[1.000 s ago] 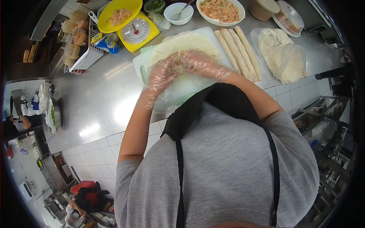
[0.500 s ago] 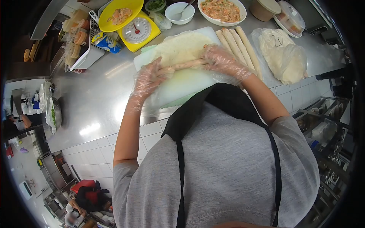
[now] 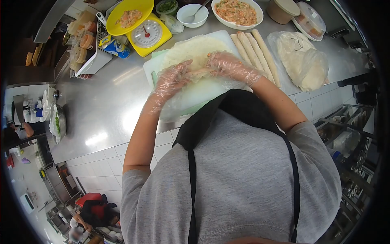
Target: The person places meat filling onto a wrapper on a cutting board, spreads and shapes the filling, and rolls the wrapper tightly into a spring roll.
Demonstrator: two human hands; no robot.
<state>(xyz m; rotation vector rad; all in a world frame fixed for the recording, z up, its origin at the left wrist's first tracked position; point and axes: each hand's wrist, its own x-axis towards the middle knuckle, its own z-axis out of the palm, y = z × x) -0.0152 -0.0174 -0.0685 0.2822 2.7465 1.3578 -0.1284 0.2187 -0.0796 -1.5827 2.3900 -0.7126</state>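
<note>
A round, pale wrapper sheet (image 3: 191, 48) lies on the white cutting board (image 3: 221, 36), its near edge folded over a filling into a roll (image 3: 200, 74). My left hand (image 3: 172, 79), in a clear plastic glove, has its fingers closed on the roll's left end. At the other end my right hand (image 3: 227, 65), gloved the same way, is closed on the roll. Several finished rolls (image 3: 260, 53) lie side by side to the right of the board. Beyond the board is a white bowl of orange-pink filling (image 3: 235, 12).
A yellow scale (image 3: 156, 38) carries a yellow plate (image 3: 122, 22) with filling. Beside it are a white basket (image 3: 95, 57) and a small bowl with a spoon (image 3: 191, 18). Bagged wrappers (image 3: 300, 61) lie at right. Other people are at lower left, away from the counter.
Both hands first spread apart along the roll, exposing its middle, then came partly back together. The roll, a bunched shape between my hands a second ago, now shows as a strip.
</note>
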